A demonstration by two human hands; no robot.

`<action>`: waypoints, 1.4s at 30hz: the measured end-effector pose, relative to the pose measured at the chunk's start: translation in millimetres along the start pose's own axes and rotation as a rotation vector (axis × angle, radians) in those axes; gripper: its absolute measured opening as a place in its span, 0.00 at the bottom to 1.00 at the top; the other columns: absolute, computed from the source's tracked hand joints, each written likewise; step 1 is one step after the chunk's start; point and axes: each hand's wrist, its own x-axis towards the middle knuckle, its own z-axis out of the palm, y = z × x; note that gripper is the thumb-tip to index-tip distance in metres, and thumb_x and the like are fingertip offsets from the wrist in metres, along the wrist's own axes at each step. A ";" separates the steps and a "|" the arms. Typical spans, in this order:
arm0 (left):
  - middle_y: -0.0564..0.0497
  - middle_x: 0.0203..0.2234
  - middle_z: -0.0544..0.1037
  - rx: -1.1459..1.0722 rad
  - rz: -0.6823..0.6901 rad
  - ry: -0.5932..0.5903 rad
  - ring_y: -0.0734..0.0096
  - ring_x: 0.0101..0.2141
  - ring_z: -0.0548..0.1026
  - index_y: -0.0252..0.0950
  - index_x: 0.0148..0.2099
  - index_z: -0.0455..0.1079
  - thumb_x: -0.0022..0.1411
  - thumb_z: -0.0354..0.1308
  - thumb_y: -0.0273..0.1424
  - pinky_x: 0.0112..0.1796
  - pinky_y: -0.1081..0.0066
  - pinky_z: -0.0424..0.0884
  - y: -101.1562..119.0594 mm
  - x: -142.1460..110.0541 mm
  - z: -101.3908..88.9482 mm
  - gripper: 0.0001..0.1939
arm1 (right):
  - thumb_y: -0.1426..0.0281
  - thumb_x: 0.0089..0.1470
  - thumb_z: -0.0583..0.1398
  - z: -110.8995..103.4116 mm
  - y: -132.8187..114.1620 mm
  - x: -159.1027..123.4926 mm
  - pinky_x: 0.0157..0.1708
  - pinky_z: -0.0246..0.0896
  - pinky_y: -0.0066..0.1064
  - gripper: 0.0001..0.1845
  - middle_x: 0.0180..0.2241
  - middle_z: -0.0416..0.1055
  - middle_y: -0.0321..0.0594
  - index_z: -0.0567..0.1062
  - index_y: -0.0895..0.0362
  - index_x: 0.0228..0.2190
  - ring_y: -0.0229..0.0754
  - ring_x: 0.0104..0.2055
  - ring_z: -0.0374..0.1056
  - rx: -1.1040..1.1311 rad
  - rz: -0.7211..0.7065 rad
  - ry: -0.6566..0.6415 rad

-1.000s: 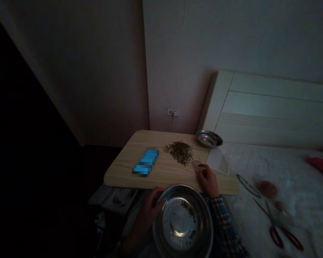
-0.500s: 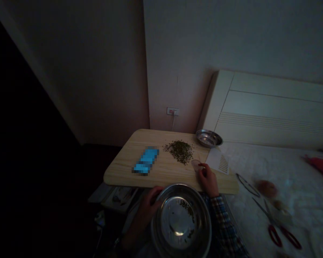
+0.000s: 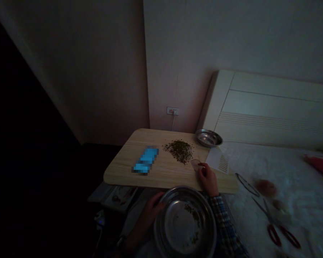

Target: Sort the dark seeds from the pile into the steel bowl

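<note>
My left hand (image 3: 150, 210) grips the left rim of a steel basin (image 3: 159, 233), thumb over the edge. Small dark green bits, like dried beans or seeds, lie along the basin's right inside; it rests at the table's near edge, over my lap. My right hand (image 3: 208, 180) is pinched on a small clear, thin plastic piece (image 3: 195, 164), which touches or hovers just above the wooden tabletop (image 3: 123, 157). Beyond that piece spreads a loose pile of the same green bits (image 3: 180, 150). The room is dim, so their exact kind is unclear.
A smaller steel bowl (image 3: 212, 144) stands at the table's far right corner, beside a white slotted sheet (image 3: 213, 159). Left of the pile lies a blurred-out blue rectangle (image 3: 146, 160). Red-handled scissors (image 3: 275, 223) and a dark narrow loop (image 3: 247, 185) lie on the bed.
The basin has shifted slightly right and down with my left hand, and the bits inside sit a little farther right. My right hand has barely moved.
</note>
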 end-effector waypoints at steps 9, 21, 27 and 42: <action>0.47 0.45 0.78 -0.042 -0.026 -0.029 0.53 0.48 0.73 0.39 0.45 0.74 0.49 0.59 0.39 0.50 0.61 0.67 -9.0 1.5 2.4 0.20 | 0.64 0.56 0.50 -1.1 -0.8 -0.6 0.24 0.50 0.27 0.18 0.19 0.61 0.30 0.69 0.59 0.45 0.38 0.21 0.61 0.006 -0.002 -0.007; 0.42 0.50 0.74 -0.042 -0.087 -0.012 0.51 0.52 0.70 0.35 0.49 0.70 0.48 0.60 0.40 0.51 0.60 0.66 -20.4 3.6 0.4 0.26 | 0.64 0.56 0.50 -0.8 -0.8 -0.7 0.24 0.49 0.27 0.17 0.18 0.61 0.29 0.69 0.59 0.44 0.37 0.21 0.60 -0.002 0.006 -0.005; 0.46 0.49 0.75 -0.051 -0.071 -0.025 0.56 0.52 0.71 0.37 0.49 0.70 0.50 0.58 0.40 0.51 0.65 0.66 -19.4 2.8 2.5 0.23 | 0.63 0.56 0.51 -1.1 -2.0 -0.2 0.23 0.49 0.27 0.18 0.18 0.61 0.29 0.70 0.59 0.44 0.37 0.21 0.60 -0.003 0.009 -0.009; 0.45 0.50 0.74 -0.045 -0.053 -0.030 0.54 0.53 0.69 0.35 0.50 0.70 0.51 0.58 0.40 0.52 0.63 0.65 -21.6 3.3 -0.3 0.24 | 0.64 0.56 0.51 -1.3 -1.7 -0.4 0.24 0.49 0.27 0.17 0.19 0.63 0.30 0.69 0.58 0.44 0.38 0.21 0.62 0.007 0.007 -0.017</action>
